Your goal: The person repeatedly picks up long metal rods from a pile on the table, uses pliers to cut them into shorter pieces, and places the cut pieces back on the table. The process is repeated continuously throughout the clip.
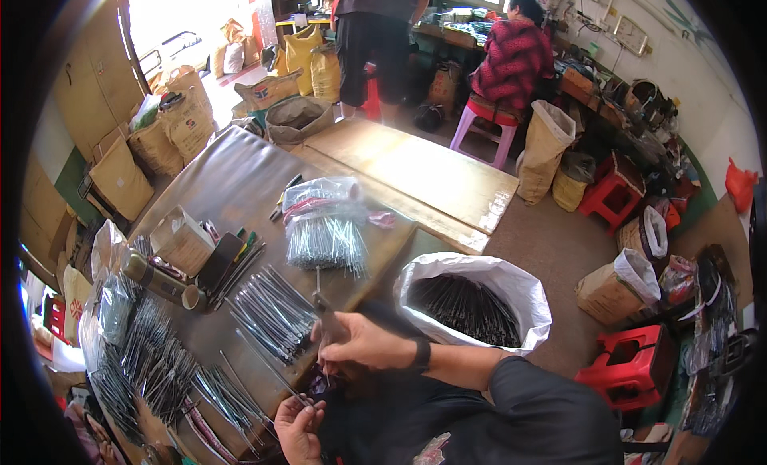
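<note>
- Orientation: clock directions are read from the right hand [361,343], with twelve at the top of the view.
- Left hand [298,431], at seven o'clock: thumb and fingertips are closed in a pinch on one end of a thin rod [272,369]; no gap shows between them.
- Thin rod: lies at eight o'clock, slanting up and away from the left hand over the table [233,165], just beside the loose row of rods [276,315].
- Right hand: fingers curled closed about a dark slim piece [323,304] that points toward twelve; blur hides whether it is a tool or a workpiece.
- Surroundings: the row of rods lies between nine and ten, a plastic-wrapped bundle [323,237] between eleven and twelve, an open white sack [534,305] of dark rods between two and three.
- Step in hand (judged): handling of a single rod, apart from the row, with both hands near each other.
- Next move (judged): calls for a steady left pinch and careful alignment of the rod's held end with the right hand's piece.
</note>
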`<state>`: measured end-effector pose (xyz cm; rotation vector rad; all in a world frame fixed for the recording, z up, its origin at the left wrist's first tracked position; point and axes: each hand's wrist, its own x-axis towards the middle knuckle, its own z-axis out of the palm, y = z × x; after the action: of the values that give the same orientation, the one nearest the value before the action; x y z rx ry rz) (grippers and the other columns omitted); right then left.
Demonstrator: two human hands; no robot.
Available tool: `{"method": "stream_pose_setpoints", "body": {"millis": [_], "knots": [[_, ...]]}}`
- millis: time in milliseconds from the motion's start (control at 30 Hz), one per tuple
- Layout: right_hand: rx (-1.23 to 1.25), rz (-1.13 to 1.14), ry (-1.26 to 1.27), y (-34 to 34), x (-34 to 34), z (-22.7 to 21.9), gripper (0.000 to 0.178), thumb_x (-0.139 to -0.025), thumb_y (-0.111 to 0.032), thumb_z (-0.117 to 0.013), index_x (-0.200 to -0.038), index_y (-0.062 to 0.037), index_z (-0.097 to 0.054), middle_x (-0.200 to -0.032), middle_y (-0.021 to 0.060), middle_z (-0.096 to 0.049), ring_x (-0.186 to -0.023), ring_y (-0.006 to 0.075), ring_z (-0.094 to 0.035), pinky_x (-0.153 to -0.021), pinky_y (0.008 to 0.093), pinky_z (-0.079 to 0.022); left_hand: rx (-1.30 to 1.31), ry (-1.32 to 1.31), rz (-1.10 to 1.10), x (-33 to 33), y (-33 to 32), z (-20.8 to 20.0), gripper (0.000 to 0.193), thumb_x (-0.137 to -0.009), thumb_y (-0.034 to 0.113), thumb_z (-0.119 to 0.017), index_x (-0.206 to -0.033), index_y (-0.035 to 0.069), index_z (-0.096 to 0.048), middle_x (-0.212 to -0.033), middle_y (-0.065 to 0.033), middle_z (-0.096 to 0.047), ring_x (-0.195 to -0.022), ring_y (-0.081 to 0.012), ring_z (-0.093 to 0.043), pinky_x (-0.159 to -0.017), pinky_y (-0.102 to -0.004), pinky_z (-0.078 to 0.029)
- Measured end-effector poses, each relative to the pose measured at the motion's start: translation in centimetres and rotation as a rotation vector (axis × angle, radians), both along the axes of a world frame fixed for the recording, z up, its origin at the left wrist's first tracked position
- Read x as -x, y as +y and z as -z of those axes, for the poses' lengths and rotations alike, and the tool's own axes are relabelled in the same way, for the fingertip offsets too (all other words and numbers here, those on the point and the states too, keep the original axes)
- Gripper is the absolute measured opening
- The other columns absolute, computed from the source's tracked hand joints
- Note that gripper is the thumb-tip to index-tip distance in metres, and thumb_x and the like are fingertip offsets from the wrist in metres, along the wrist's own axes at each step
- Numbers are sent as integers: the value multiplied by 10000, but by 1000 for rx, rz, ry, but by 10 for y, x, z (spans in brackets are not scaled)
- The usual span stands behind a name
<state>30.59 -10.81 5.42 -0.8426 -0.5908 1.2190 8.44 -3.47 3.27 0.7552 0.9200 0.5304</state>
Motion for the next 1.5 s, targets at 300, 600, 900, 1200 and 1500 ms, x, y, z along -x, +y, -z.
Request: {"method": "stream_pose_setpoints", "body": {"millis": [300, 600, 900, 1200, 1500], "knots": [[122, -173, -100, -5, 13, 12, 204, -870, -83, -637, -1047, 1, -579, -768, 28, -620, -662, 84, -579, -610, 237, -488, -121, -67, 181, -2, -29, -21, 228, -830, -89, -614, -1037, 5, -591, -896, -73, -638, -772, -218, -682, -611, -265, -552], [139, -120, -109, -2, 21, 21, 126, -812, -59, -671, -906, -1, -610, -676, -8, -583, -544, 54, -518, -507, 202, -438, -218, -2, 293, -10, -38, -24, 212, -833, -93, -615, -1029, -17, -583, -887, -77, -643, -759, -182, -677, -622, -257, -546], [164, -130, -203, 1, 15, 14, 119, -857, -87, -664, -930, -21, -597, -736, -28, -581, -645, 50, -523, -573, 224, -435, -297, 70, 365, -10, -39, -20, 206, -827, -99, -606, -1012, -13, -580, -878, -72, -636, -761, -176, -666, -634, -255, -539], [119, -12, -128, -1, 14, 20, 178, -874, -71, -646, -1021, -17, -562, -783, 4, -604, -655, 63, -549, -595, 225, -462, -227, -66, 234, -7, -36, -25, 170, -829, -95, -614, -968, -2, -579, -851, -81, -626, -735, -183, -651, -655, -267, -538], [141, -36, -210, -9, 29, 25, 162, -894, -97, -634, -982, -31, -514, -810, 20, -600, -694, 85, -593, -604, 229, -486, -289, -50, 89, -10, -33, -21, 169, -824, -95, -635, -953, -2, -581, -842, -68, -626, -742, -160, -630, -708, -266, -528]]}}
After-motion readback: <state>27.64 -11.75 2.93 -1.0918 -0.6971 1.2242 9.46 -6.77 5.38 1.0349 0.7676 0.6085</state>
